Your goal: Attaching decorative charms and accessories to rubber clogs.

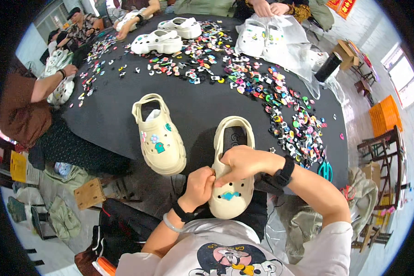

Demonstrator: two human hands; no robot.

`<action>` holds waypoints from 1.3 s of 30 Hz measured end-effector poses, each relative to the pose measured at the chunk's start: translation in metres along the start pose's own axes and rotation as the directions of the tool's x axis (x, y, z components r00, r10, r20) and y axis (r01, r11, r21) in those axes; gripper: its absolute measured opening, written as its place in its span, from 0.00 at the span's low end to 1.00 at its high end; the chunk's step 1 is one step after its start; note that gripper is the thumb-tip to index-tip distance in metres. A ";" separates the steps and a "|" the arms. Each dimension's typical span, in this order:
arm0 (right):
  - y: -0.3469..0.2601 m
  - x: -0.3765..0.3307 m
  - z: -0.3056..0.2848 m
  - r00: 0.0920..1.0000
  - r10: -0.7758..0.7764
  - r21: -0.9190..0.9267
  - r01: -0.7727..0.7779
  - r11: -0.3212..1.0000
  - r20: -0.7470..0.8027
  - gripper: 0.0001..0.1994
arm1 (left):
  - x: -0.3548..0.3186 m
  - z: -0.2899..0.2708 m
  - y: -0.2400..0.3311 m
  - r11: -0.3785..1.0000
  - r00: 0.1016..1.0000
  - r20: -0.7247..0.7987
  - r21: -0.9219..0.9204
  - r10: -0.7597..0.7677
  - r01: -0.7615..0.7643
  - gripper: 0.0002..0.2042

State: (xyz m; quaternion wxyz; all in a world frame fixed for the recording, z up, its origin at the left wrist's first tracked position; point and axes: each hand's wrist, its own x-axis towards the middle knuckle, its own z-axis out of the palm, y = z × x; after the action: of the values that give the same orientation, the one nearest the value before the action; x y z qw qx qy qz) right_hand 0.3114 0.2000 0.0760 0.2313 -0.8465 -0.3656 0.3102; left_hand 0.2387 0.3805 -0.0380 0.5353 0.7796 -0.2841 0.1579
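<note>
A cream clog (232, 208) stands at the table's near edge in front of me, toe toward me, with a turquoise charm (228, 196) on its toe. My right hand (244, 162) is closed over the clog's upper at the foot opening, some fingers hidden inside. My left hand (198, 185) is curled with its fingertips pressed against the clog's left side. Whatever those fingertips pinch is hidden. To the left rests a matching cream clog (163, 160), bearing a green shirt-shaped charm (159, 147), a flower charm (154, 138) and a green leaf-like charm (168, 127).
Many loose colourful charms (292, 122) spread across the black table (106, 124). Teal-handled scissors (325, 171) lie at the right edge. White clogs (158, 42) stand at the back, and a black bottle (328, 67) is far right. Co-workers sit left and opposite.
</note>
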 end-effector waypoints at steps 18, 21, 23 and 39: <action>0.029 0.002 0.017 0.958 -0.258 0.094 0.270 0.958 -0.127 0.23 | -0.005 -0.015 0.019 0.896 0.908 0.068 -0.145 -0.414 0.420 0.09; 0.024 -0.003 0.015 0.935 -0.280 0.089 0.304 0.948 -0.216 0.25 | -0.012 -0.020 0.029 0.926 0.927 -0.006 -0.050 -0.375 0.375 0.06; 0.013 -0.011 0.006 0.939 -0.268 -0.048 0.264 0.963 -0.216 0.24 | -0.012 -0.027 0.037 0.986 0.992 -0.081 0.121 -0.101 0.110 0.07; -0.014 -0.110 0.090 0.575 0.107 0.126 -0.006 0.992 -0.811 0.11 | -0.013 -0.029 0.058 0.990 0.989 -0.045 -0.015 -0.142 0.141 0.13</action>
State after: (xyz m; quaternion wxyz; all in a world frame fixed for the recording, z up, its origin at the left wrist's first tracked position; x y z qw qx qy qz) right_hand 0.1833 0.1393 0.0608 0.4093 -0.8915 -0.1736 -0.0872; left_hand 0.1944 0.3953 0.0086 0.5560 0.7909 -0.2166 0.1357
